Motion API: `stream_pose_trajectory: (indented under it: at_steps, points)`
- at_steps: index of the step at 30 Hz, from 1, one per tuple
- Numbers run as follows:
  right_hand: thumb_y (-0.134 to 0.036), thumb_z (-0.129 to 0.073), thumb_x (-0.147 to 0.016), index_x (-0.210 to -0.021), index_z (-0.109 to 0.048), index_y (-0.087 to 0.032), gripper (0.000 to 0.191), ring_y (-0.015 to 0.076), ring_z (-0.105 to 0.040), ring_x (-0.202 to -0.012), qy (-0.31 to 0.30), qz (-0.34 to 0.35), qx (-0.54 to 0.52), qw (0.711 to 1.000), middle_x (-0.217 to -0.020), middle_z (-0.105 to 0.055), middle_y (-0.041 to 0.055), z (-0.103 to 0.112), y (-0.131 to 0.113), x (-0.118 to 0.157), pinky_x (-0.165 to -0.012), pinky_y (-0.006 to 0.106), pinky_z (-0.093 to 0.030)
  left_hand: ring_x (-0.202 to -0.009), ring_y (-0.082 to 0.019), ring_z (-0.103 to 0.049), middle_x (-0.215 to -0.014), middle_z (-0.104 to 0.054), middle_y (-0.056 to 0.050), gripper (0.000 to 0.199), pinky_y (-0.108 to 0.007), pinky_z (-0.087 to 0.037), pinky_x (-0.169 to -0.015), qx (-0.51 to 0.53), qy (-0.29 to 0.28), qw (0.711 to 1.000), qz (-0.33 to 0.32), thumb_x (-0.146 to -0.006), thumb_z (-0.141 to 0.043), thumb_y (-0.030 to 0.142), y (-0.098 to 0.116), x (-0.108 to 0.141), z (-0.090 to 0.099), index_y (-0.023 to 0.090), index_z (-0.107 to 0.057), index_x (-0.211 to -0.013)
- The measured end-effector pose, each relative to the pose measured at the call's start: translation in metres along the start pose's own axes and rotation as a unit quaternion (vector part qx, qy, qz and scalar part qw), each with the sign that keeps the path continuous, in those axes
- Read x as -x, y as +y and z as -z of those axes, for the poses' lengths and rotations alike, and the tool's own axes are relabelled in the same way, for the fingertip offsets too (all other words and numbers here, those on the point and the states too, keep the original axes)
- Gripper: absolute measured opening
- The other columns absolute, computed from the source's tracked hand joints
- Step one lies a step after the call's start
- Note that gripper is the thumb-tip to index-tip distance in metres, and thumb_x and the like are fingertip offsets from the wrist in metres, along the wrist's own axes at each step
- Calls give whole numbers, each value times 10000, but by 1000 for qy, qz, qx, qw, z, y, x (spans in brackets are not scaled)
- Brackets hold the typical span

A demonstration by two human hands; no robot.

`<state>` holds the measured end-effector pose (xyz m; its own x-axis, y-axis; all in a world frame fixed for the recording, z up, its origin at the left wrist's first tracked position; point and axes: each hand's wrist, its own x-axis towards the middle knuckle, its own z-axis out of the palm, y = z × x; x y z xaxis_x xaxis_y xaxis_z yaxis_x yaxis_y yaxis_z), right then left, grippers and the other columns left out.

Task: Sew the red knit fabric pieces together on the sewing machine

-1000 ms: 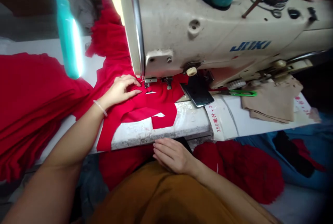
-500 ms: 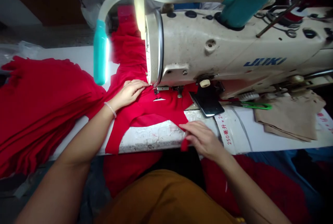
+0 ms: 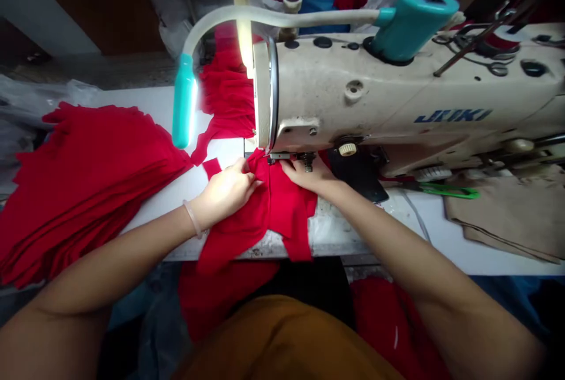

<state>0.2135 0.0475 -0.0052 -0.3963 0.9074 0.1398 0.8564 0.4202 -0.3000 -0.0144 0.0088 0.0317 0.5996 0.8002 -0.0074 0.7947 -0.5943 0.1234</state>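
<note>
A red fabric piece [image 3: 253,215] lies under the needle area of a sewing machine [image 3: 318,86], its lower parts reaching the table's front edge. Left of the presser foot [image 3: 279,157], my left hand [image 3: 232,189] has its fingers bent and closed on the cloth. My right hand [image 3: 309,177] reaches in from the right, close by the foot. Its fingers lie stretched over the fabric, partly hidden behind the machine's metal parts.
A stack of red fabric pieces [image 3: 97,174] lies on the left, more red cloth [image 3: 232,92] behind the machine head. A teal lamp [image 3: 183,103] hangs over the table. At right are a dark phone [image 3: 359,177], green-handled scissors [image 3: 450,191] and beige cloth [image 3: 507,212].
My right hand has left the fabric's front edge and moved up beside the presser foot. My left hand has drawn slightly back, and the fabric is shifted and bunched closer to the foot.
</note>
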Motion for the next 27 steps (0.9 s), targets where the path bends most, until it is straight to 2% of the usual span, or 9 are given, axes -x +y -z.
stream_pose_trajectory:
  at_steps: [3, 6, 8, 11, 14, 17, 22, 24, 27]
  points:
    - [-329, -434, -988, -1161, -671, -185, 327, 271, -615, -1177, 1, 30, -27, 999, -1226, -689, 109, -2, -9, 23, -1059, 437, -448, -1004, -241, -619, -1144, -628, -134, 345, -375, -508, -871, 8, 47, 996, -76, -1042, -362, 259, -2, -9, -10, 123, -665, -1134]
    - [-325, -465, -977, -1186, -656, -171, 322, 239, -601, -1211, -9, 63, -49, 997, -1311, -648, 104, -2, -16, 40, -1064, 376, -455, -1131, -252, -597, -1254, -627, -139, 315, -398, -486, -940, 59, 74, 990, -100, -1029, -429, 273, -4, -10, -24, 118, -596, -1246]
    - [-326, -478, -966, -1282, -604, -130, 392, 267, -577, -1246, -11, 62, -48, 997, -1373, -604, 135, -2, -18, 42, -1090, 414, -437, -1189, -275, -575, -1311, -612, -145, 339, -421, -475, -944, 78, 89, 989, -90, -1019, -463, 319, -4, -7, -31, 124, -577, -1272]
    - [-305, -478, -946, -1430, -478, -82, 533, 348, -490, -1330, -26, 42, -17, 999, -1468, -513, 170, -3, -19, 36, -1122, 531, -381, -1240, -287, -553, -1357, -593, -148, 377, -435, -453, -951, 82, 100, 988, -81, -1020, -458, 353, -5, -6, -35, 134, -556, -1311]
    - [-291, -492, -927, -1459, -456, -85, 572, 399, -453, -1345, -38, 14, 18, 999, -1495, -483, 168, -4, -21, 31, -1128, 618, -324, -1267, -276, -542, -1364, -592, -142, 376, -427, -424, -983, 92, 112, 986, -84, -1020, -455, 355, -8, -9, -35, 146, -566, -1312]
    - [-269, -493, -934, -1414, -521, -101, 510, 382, -484, -1313, -10, 41, 20, 999, -1467, -519, 156, -5, -21, 37, -1112, 600, -352, -1264, -254, -548, -1344, -610, -127, 348, -410, -394, -1002, 106, 119, 983, -93, -1021, -456, 355, -10, -8, -34, 166, -591, -1280]
    - [-196, -467, -968, -1186, -684, -132, 314, 271, -552, -1234, 74, 175, 4, 982, -1262, -675, 122, -5, -20, 59, -1074, 462, -417, -1293, -243, -521, -1362, -614, -96, 257, -433, -323, -994, 106, 82, 986, -104, -1004, -453, 250, -5, -1, -30, 194, -593, -1213]
    - [-184, -487, -959, -1159, -690, -122, 291, 267, -572, -1190, 96, 196, 10, 976, -1222, -687, 132, -3, -21, 64, -1029, 448, -439, -1281, -254, -522, -1361, -614, -100, 242, -444, -314, -970, 96, 69, 989, -92, -979, -464, 209, -4, -4, -28, 192, -588, -1186]
    - [-180, -495, -956, -1154, -686, -118, 283, 269, -590, -1131, 90, 209, 11, 974, -1193, -691, 146, -1, -24, 66, -963, 441, -463, -1251, -266, -533, -1320, -636, -110, 233, -461, -314, -948, 88, 65, 991, -79, -970, -440, 178, -6, -13, -23, 190, -586, -1151]
